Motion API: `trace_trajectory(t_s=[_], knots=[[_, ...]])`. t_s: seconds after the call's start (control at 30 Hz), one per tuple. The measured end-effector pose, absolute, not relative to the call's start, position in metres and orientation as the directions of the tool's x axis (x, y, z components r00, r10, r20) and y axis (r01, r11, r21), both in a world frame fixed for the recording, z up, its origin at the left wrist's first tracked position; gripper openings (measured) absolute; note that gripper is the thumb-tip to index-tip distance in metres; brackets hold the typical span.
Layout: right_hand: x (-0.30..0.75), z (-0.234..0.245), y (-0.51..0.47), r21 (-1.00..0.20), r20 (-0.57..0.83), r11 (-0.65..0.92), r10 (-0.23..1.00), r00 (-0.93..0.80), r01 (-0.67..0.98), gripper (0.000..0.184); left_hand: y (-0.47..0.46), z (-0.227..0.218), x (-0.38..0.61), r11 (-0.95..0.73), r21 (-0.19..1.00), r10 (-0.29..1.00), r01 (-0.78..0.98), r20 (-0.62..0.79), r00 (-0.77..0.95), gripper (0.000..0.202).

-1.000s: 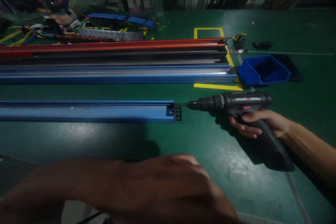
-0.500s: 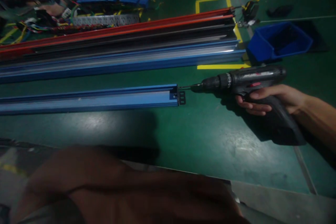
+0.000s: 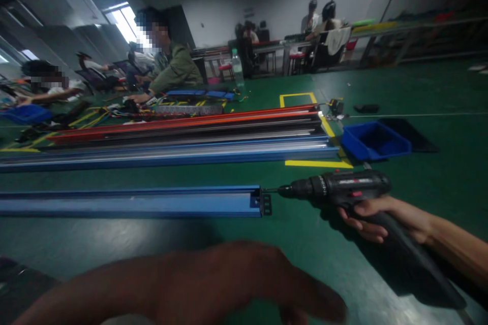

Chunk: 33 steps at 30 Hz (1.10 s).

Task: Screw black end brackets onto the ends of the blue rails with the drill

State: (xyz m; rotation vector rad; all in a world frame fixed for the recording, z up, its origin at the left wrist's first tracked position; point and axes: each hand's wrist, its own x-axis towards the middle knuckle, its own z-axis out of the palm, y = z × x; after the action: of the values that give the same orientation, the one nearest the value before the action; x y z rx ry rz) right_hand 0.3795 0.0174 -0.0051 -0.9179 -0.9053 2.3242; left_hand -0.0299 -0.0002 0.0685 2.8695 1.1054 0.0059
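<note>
Stretching across nearly the whole view, the green counter (image 3: 438, 172) lay bare and open on its right side and along its near edge, which left plenty of free room around the work. A stack of long rails (image 3: 190, 137), red on the far side and blue on the near side, ran from left to right across the middle. Its right ends stopped at a strip of yellow tape (image 3: 316, 163). Nearer, and well apart from that stack, a single blue rail (image 3: 133, 202) lay parallel to it with a clear green lane between the two. A blue bin (image 3: 375, 139) sat just beyond the stack's right end. The right hand (image 3: 381, 213) had its fingers wrapped tightly around the grip of a black drill (image 3: 343, 188), which was held level and pointed left. The blurred left hand (image 3: 229, 289) hovered low in the foreground, near the counter's front edge and away from the rail. Its fingers were stretched out loosely and nothing showed in them. A small black bracket (image 3: 266, 204) stood at the single rail's right end, and the drill's bit (image 3: 271, 191) met that end just above it.
</note>
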Motion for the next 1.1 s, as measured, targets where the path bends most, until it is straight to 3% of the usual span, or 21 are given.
trace_trajectory(t_s=[0.13,0.27,0.4,0.63,1.1], knots=[[0.379,-0.005,0.015,-0.739,-0.386,-0.643,0.648,-0.657,-0.199,0.023,0.042,0.062,-0.062,-0.684,0.056,0.726,0.727,-0.047,0.686,0.094],[0.379,-0.007,0.016,-0.726,-0.384,-0.660,0.619,-0.685,-0.190,0.024,0.064,0.043,-0.103,-0.596,0.093,0.776,0.797,-0.186,0.602,0.095],[0.379,-0.007,0.016,-0.733,-0.368,-0.652,0.620,-0.693,-0.195,0.022,0.069,0.033,-0.108,-0.556,0.110,0.804,0.824,-0.177,0.567,0.078],[0.378,-0.001,0.014,-0.713,-0.404,-0.675,0.617,-0.675,-0.189,0.023,0.069,0.041,-0.094,-0.550,0.136,0.798,0.824,-0.207,0.566,0.075],[0.389,-0.005,0.014,-0.713,-0.346,-0.665,0.610,-0.713,-0.223,0.026,0.071,0.039,-0.090,-0.581,0.155,0.775,0.799,-0.193,0.602,0.068]])
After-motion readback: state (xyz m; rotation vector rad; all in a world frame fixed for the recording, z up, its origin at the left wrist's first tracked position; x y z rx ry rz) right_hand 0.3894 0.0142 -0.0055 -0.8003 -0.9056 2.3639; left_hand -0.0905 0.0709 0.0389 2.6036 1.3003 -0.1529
